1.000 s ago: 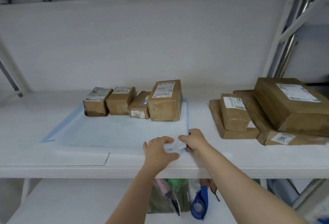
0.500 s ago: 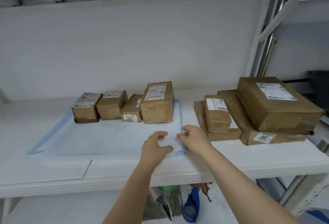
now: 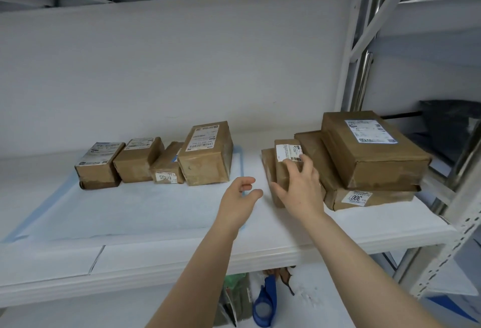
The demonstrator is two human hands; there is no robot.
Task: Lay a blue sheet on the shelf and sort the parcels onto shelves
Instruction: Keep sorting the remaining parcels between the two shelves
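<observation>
Right hand (image 3: pixel 302 192) is on the small brown cardboard parcel with a white barcode label (image 3: pixel 282 171): fingers draped over its top, across the label, thumb against its near left side, so it grasps it. Left hand (image 3: pixel 239 197) is just to the left, above the near right corner of the pale blue rectangular sheet (image 3: pixel 130 207), fingers loosely curled, holding nothing, released. The small parcel sits off the sheet, right of its right edge, on top of a flat brown parcel (image 3: pixel 267 163) on the white shelf board (image 3: pixel 338 226). Just right of it is a stack: a large brown box with a white label (image 3: pixel 372 155) on a long flat brown parcel with a "300" sticker (image 3: pixel 377 197).

Versus 0.5 s ago: both hands were at the sheet's near right corner. Now the right hand has gone right onto the small parcel and the left has lifted off the corner. The sheet lies flat, and the row of four brown parcels (image 3: pixel 156 163) on its far edge is unchanged.

The small parcel's long axis runs near to far, label at the far end of its top. The sheet's long axis runs left to right along the shelf.
</observation>
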